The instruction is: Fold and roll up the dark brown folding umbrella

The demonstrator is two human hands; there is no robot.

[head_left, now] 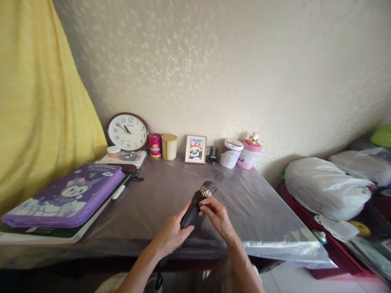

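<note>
A folded black umbrella (190, 216) slants over the front half of the table, its rib tips pointing away from me and its lower end near the table's front edge. My left hand (174, 232) is wrapped round the middle of it from the left. Thumb and fingers of my right hand (217, 215) pinch at the umbrella's upper part, on a small dark bit of it, perhaps its strap; the fingers partly hide this spot. Pale rib ends show just beyond the right hand. A dark loop hangs below the table edge near the umbrella's lower end.
Clear plastic sheeting covers the table (250, 211). To the left lie a purple file bag (70, 195) and a white pen (118, 192). Along the wall stand a clock (128, 131), tins (169, 146), a framed panda picture (195, 149) and tubs (231, 154). White bags (326, 187) are at right.
</note>
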